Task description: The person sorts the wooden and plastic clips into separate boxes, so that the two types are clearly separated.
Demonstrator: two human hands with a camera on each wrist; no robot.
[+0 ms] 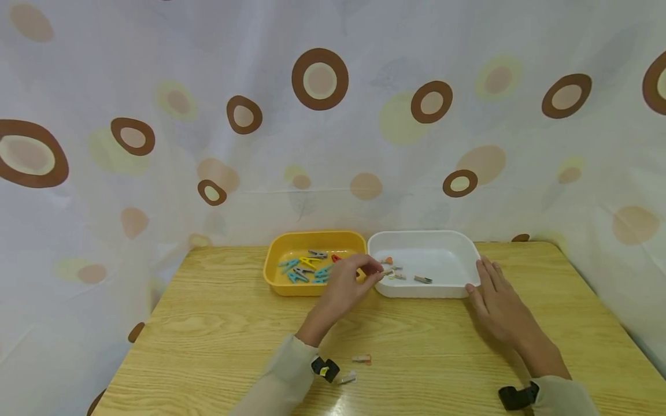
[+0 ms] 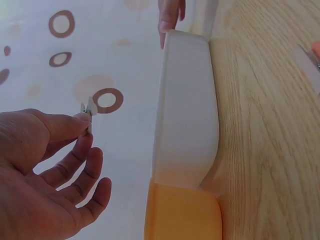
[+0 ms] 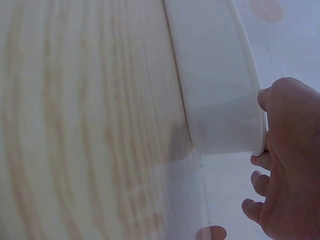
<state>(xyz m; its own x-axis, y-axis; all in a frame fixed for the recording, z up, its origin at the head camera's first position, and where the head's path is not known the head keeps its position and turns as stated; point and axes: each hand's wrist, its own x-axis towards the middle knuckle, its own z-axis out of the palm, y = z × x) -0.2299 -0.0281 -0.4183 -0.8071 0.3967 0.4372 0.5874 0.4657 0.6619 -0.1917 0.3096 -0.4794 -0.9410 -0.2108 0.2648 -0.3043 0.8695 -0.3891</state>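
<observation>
My left hand (image 1: 346, 286) is over the seam between a yellow tray (image 1: 296, 292) and a white tray (image 1: 421, 292). Between thumb and forefinger it pinches a small clothespin (image 2: 89, 112) with a pale piece on it, above the white tray's left end. Several small wooden clothespins (image 1: 423, 279) lie inside that tray, one with an orange piece (image 1: 387, 260). At the white tray's front right corner rests my right hand (image 1: 502, 309), thumb on the front rim and fairly straight fingers along the right side.
Plastic clips in blue, grey, red and yellow (image 1: 309, 262) lie in the yellow tray. Two more small clothespins, one with orange (image 1: 362, 359) and one whitish (image 1: 347, 378), lie on the wooden table (image 1: 218, 329) near my left sleeve. A patterned curtain (image 1: 333, 144) hangs behind.
</observation>
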